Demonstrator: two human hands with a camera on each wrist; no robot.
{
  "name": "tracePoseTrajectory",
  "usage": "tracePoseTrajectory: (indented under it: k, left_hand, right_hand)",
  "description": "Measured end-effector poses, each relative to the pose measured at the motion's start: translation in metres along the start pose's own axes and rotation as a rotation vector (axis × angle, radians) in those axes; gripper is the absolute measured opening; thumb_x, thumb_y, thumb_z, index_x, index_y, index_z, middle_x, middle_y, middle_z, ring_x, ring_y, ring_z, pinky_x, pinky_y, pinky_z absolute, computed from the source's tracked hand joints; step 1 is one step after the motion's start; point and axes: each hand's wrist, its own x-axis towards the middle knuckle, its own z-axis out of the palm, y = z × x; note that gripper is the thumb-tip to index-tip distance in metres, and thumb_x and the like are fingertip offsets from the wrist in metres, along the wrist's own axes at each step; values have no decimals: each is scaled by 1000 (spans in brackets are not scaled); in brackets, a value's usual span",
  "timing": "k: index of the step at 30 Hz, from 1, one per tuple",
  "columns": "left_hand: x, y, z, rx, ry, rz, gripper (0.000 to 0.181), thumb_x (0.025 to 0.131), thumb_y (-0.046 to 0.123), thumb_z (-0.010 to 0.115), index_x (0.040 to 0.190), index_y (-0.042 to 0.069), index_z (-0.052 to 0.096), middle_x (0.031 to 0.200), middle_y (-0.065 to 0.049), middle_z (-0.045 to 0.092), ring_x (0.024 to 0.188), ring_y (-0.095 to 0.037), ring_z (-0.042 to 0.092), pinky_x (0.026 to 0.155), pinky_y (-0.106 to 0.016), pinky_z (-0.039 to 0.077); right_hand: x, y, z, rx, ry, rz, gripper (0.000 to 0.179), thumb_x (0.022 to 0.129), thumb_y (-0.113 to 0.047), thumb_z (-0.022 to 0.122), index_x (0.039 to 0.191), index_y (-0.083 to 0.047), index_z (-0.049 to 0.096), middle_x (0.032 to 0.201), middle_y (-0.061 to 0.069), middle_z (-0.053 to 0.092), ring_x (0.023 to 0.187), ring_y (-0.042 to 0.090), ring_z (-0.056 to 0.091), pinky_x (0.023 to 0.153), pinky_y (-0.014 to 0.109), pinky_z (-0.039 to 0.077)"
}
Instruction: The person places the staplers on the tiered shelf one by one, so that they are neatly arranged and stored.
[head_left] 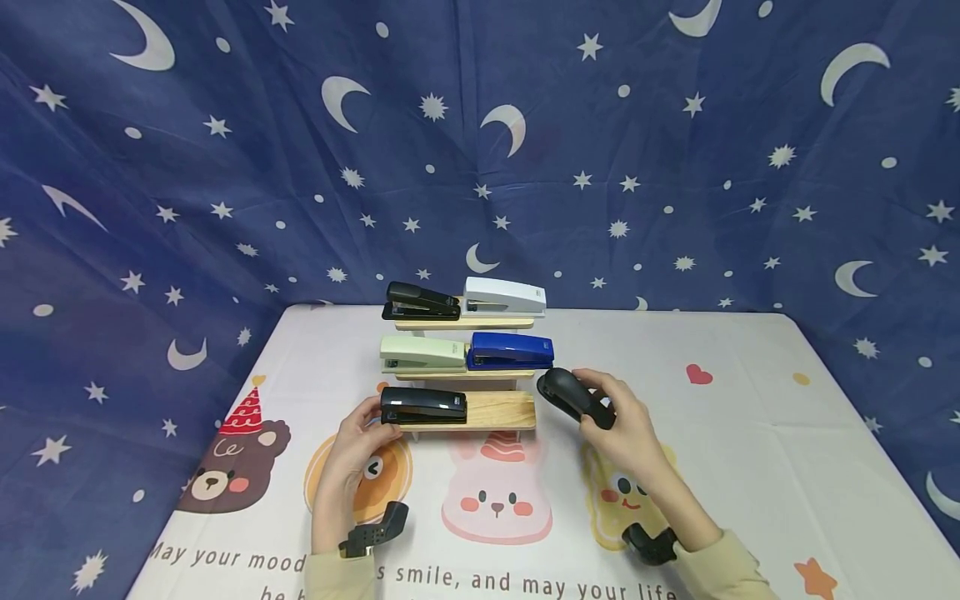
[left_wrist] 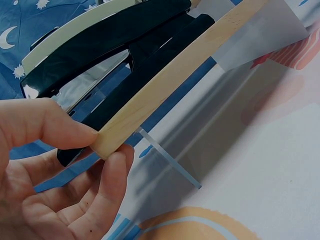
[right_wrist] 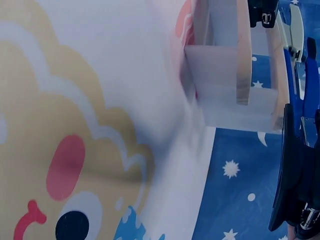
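Note:
A three-tier display rack with wooden shelves stands mid-table. My left hand [head_left: 352, 450] pinches the left end of the bottom wooden shelf [head_left: 501, 410], thumb on its front edge and fingers beneath, as the left wrist view shows. A black stapler [head_left: 423, 404] lies on that shelf's left half, close to the fingers. To the rack's right, my right hand [head_left: 628, 429] grips another black stapler [head_left: 567, 392], tilted and raised off the table. In the right wrist view this stapler [right_wrist: 295, 170] is at the right edge; the hand is almost wholly out of frame.
The middle tier holds a pale green stapler [head_left: 422, 354] and a blue stapler [head_left: 512, 351]. On the top tier sit a black stapler [head_left: 422, 302] and a white stapler [head_left: 504, 297]. A printed white tablecloth [head_left: 742, 467] covers the table; a blue curtain [head_left: 570, 208] hangs behind.

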Motion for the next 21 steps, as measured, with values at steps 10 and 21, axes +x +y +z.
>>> tracePoseTrajectory:
  k: [10, 21]
  left_hand:
    - [-2, 0, -1, -30, -26, 14, 52, 76, -8, 59, 127, 0, 53, 110, -9, 53, 78, -5, 62, 74, -22, 52]
    - [-1, 1, 0, -3, -10, -2, 52, 76, -6, 60, 127, 3, 54, 117, -13, 53, 80, -10, 60, 76, -23, 50]
  right_hand:
    - [1, -10, 8, 25, -44, -27, 60, 71, 9, 65, 125, -15, 60, 107, 4, 65, 90, 15, 50, 71, 25, 41]
    - [6, -17, 17, 51, -98, -66, 61, 72, 7, 66, 128, -18, 58, 111, 3, 64, 94, 15, 51, 77, 30, 43]
